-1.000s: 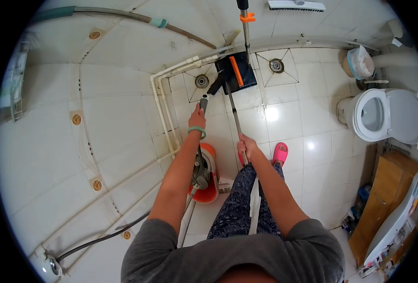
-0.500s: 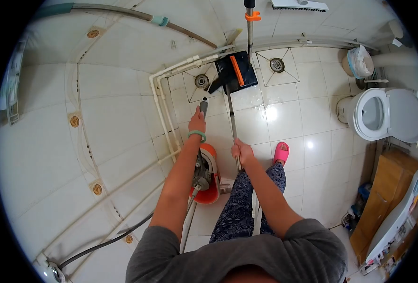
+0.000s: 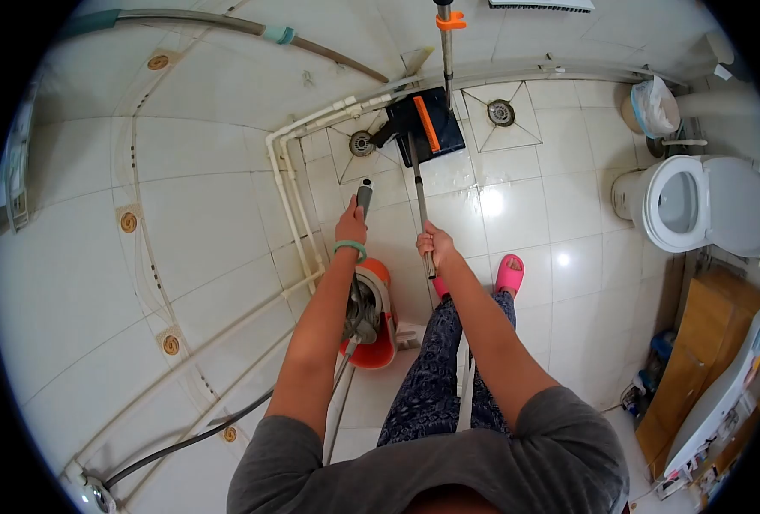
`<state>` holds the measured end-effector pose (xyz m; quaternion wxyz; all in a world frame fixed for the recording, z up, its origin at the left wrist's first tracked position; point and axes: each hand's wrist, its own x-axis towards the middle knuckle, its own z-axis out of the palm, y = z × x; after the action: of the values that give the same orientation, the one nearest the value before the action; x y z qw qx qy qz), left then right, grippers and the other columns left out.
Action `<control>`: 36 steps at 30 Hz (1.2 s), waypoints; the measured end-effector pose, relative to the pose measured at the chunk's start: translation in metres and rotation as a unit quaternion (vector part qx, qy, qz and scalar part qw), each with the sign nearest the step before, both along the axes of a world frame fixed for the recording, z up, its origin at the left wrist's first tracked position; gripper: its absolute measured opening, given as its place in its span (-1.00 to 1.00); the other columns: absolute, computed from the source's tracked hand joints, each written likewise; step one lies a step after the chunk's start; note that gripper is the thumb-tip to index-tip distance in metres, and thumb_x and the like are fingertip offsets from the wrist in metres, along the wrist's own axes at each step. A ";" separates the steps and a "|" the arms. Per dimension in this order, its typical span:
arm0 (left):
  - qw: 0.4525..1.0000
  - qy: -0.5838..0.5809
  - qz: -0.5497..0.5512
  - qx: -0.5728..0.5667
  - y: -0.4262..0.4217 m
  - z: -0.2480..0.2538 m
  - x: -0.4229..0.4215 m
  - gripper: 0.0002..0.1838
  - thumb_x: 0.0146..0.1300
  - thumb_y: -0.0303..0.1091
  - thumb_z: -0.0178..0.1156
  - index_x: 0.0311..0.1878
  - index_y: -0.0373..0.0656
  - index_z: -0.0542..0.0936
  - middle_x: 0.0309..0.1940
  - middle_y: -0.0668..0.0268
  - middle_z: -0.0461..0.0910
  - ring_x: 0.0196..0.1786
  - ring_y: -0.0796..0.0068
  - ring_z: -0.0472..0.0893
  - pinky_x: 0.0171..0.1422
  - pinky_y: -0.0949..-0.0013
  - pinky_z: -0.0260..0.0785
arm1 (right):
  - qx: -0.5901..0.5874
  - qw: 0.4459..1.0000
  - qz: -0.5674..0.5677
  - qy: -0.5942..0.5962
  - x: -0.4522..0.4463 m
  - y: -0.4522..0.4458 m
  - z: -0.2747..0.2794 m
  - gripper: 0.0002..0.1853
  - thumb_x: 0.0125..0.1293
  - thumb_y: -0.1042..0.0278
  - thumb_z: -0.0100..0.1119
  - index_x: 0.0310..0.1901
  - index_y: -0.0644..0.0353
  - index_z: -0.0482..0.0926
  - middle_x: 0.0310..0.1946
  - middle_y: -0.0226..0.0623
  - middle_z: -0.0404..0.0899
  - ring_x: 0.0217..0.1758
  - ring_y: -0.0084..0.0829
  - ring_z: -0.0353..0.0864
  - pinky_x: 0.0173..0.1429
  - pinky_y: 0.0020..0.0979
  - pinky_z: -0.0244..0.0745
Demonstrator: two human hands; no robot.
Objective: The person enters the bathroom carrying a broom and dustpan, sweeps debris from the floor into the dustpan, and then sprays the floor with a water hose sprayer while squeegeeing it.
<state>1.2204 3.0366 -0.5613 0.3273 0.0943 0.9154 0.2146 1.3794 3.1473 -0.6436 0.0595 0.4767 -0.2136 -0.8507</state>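
Now we grasp a grey handle (image 3: 364, 199) near the orange bucket (image 3: 373, 353) with our left hand (image 3: 351, 224), fingers wrapped around it; our right hand (image 3: 435, 244) closes on a pole (image 3: 421, 199) slanting forward to the black dustpan (image 3: 450, 144) by the wall (image 3: 517, 38).

two hands (image 3: 351, 226), two drains (image 3: 501, 112), two slippers (image 3: 509, 277), one toilet (image 3: 703, 206), one bucket (image 3: 373, 352).

Along the right edge of the floor (image 3: 521, 227) I saw over my feed a white toilet (image 3: 640, 204), lid raised, a wooden cabinet (image 3: 688, 377) nearer my camera and, toward the far right corner, a lined bin (image 3: 654, 107); cream pipes (image 3: 279, 179) ran by the left edge, two round drains (image 3: 501, 112) sat near the far edge, and a brush (image 3: 541, 5) showed against the wall (image 3: 526, 41)
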 end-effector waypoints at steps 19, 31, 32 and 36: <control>1.000 -0.009 -0.011 -0.010 -0.002 0.010 0.012 -0.57 0.31 -0.19 -0.22 0.23 0.01 0.22 -0.44 0.18 0.55 -0.56 0.48 0.53 -0.43 0.34 0.33 | -0.045 0.993 -0.109 -0.016 0.012 -0.083 0.024 -0.68 0.24 0.12 -0.03 -0.56 0.02 0.15 -0.77 -0.58 0.00 -0.80 -0.70 -0.09 -0.79 -0.64 -0.21; 1.000 0.008 0.005 0.003 -0.006 0.002 0.028 -0.58 0.28 -0.16 -0.22 0.22 0.08 0.24 -0.42 0.15 0.51 -0.53 0.35 0.52 -0.31 0.26 0.36 | 0.009 1.000 0.019 -0.023 0.011 0.002 -0.022 -0.71 0.28 0.16 -0.12 -0.52 0.13 0.23 -0.74 -0.46 0.13 -0.79 -0.64 0.04 -0.79 -0.64 -0.02; 1.000 -0.010 -0.001 -0.014 -0.007 0.000 0.029 -0.57 0.29 -0.16 -0.22 0.22 0.08 0.23 -0.38 0.14 0.51 -0.52 0.34 0.52 -0.29 0.25 0.36 | 0.128 0.988 0.061 -0.054 0.024 -0.015 -0.008 -0.72 0.28 0.18 -0.11 -0.51 0.14 0.25 -0.73 -0.44 0.15 -0.78 -0.63 0.07 -0.77 -0.61 0.03; 1.000 -0.023 -0.003 -0.016 -0.010 -0.001 0.034 -0.57 0.29 -0.14 -0.23 0.23 0.07 0.22 -0.35 0.13 0.51 -0.50 0.33 0.53 -0.25 0.23 0.36 | 0.299 0.942 0.148 -0.036 0.083 -0.053 0.007 -0.84 0.26 0.28 -0.09 -0.40 0.15 0.34 -0.69 -0.41 0.22 -0.75 -0.61 0.15 -0.71 -0.57 0.12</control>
<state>1.2540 3.0266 -0.5623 0.3504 0.0869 0.9106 0.2013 1.4622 3.0948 -0.6363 0.0313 0.5289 0.1218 -0.8393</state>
